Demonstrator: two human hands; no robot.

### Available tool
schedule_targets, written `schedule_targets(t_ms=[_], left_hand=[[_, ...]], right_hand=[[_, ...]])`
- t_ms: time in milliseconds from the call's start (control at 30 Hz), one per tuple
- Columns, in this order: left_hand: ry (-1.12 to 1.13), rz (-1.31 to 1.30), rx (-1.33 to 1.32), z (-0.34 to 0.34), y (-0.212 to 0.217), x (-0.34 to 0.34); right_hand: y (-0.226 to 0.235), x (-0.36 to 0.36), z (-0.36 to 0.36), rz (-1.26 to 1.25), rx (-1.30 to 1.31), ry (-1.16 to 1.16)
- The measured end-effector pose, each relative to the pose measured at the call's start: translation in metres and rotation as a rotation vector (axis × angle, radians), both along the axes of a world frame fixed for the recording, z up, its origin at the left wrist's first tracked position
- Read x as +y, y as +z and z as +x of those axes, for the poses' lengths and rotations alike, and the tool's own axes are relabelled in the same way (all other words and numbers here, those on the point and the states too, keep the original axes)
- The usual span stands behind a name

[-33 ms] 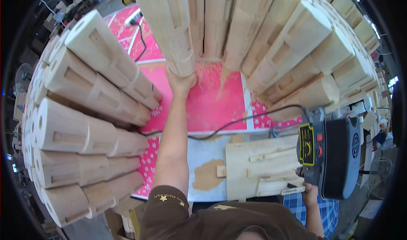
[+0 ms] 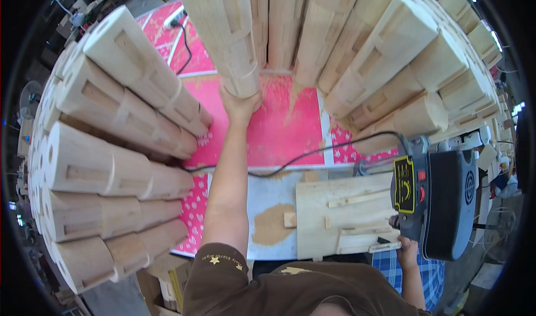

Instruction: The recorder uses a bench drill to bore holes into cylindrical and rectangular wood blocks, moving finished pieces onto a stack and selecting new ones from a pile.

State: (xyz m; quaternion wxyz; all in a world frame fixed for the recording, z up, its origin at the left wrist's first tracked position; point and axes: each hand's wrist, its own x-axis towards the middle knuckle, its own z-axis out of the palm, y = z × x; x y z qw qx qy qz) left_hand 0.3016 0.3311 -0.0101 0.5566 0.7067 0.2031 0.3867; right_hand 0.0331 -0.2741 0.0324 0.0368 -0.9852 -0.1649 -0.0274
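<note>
My left hand (image 2: pixel 240 105) reaches forward with its fingers wrapped round the lower end of a tall stepped column of pale wooden cylinders (image 2: pixel 220 31). This column stands at the far side of a pink sheet (image 2: pixel 285 132) dusted with sawdust. At the lower right, my right hand (image 2: pixel 408 250) is closed beside the end of a thin wooden strip (image 2: pixel 385 248), below a black drill-press-like machine (image 2: pixel 446 204). What its fingers grip is partly hidden. Under the machine lies a flat wooden board (image 2: pixel 318 193) with strips and small blocks fixed on it.
Stacked wooden cylinders with rectangular recesses crowd the left (image 2: pixel 106 171) and the right (image 2: pixel 385 53). A black cable (image 2: pixel 301 162) crosses the table to the machine. A white power strip (image 2: pixel 174 19) lies at the far left. Sawdust (image 2: pixel 273 224) is heaped beside the board.
The whole view has shifted slightly, so most things sit a little higher in the picture. Both hands stay where they were on their things.
</note>
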Motion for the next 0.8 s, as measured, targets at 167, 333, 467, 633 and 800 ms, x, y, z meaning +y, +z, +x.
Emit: schedule_targets(t_ms=[167,333,467,633,800], left_hand=[[0.007,0.039,0.059,-0.035,0.000,-0.045],[0.003,0.063,0.090,-0.076,-0.001,-0.074],[-0.001,0.067,0.077,-0.105,-0.006,-0.083],[-0.004,0.063,0.061,-0.129,0.005,-0.097],[0.011,0.099,0.040,-0.142,0.001,-0.103]], right_hand=[[0.032,0.036,0.019,0.030,0.050,0.061],[0.038,0.043,0.024,0.139,0.039,0.147],[0.041,0.048,0.023,0.223,0.069,0.196],[0.041,0.043,0.022,0.284,0.105,0.182],[0.032,0.033,0.021,0.256,0.008,0.218]])
